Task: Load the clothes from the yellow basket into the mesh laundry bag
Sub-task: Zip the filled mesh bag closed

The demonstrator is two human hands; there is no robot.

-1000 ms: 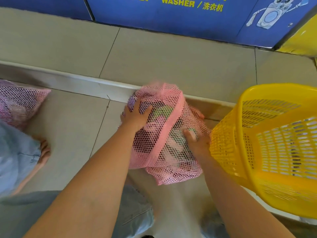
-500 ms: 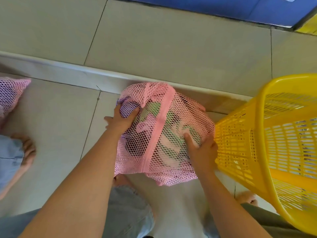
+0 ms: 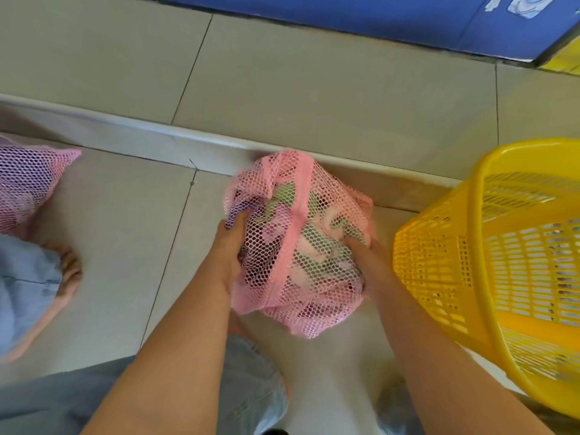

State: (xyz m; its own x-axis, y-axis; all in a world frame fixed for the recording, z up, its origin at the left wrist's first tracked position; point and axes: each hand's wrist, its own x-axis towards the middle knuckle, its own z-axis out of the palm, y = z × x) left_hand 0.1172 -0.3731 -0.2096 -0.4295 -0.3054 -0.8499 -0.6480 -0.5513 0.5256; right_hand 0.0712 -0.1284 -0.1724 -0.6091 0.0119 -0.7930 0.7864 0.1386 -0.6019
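Two hands clasp the pink mesh laundry bag (image 3: 301, 233), which sits on the tiled floor (image 3: 119, 230) just in front of the raised step (image 3: 125, 133) that crosses it. The bag bulges with clothes (image 3: 314, 255), green, pink and purple showing through the netting. The left hand (image 3: 230, 246) has its fingers curled into the mesh at the bag's upper left side, bunching net and a purple garment together. The right hand (image 3: 367, 259) digs its fingers into the right flank, close to the yellow basket (image 3: 439, 262). Gripped from both sides, the soft load is likely being steadied or gathered toward closing, since loose net gives no firm handle. The basket stands tilted at the floor's right edge, just beside the bag. Nothing shows through its lattice, though its bottom is out of sight, so the loading looks nearly done. A second pink mesh bag (image 3: 28, 183) lies at the left edge, with another person's foot (image 3: 67, 271) near it. A blue panel (image 3: 345, 17) runs along the far edge.
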